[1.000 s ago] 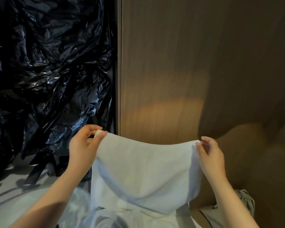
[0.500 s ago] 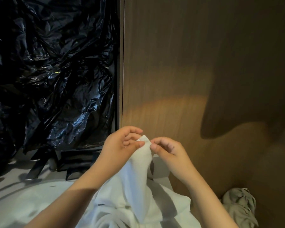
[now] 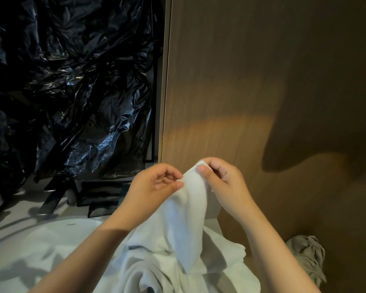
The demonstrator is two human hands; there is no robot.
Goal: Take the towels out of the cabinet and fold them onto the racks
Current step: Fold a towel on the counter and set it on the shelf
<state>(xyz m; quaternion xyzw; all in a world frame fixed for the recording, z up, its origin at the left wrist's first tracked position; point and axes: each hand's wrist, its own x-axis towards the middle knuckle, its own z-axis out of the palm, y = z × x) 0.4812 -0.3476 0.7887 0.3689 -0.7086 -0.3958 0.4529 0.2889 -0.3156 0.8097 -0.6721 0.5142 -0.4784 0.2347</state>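
Observation:
A white towel (image 3: 188,210) hangs doubled over lengthwise in front of me, its top corners brought together. My right hand (image 3: 222,182) pinches the top corners between thumb and fingers. My left hand (image 3: 156,185) is just left of it, its thumb and fingertips pinching the towel's folded edge. The towel's lower part drapes onto a heap of white cloth (image 3: 135,261) below my forearms.
A brown wooden cabinet panel (image 3: 251,92) fills the right side right behind the hands. Crumpled black plastic sheeting (image 3: 72,92) covers the left, with black frame parts (image 3: 99,195) on a pale floor. A grey crumpled cloth (image 3: 306,256) lies at the lower right.
My hands have come together from holding the towel spread wide, folding it in half. The top corners have passed over to my right hand, and my left hand has slipped to the folded edge.

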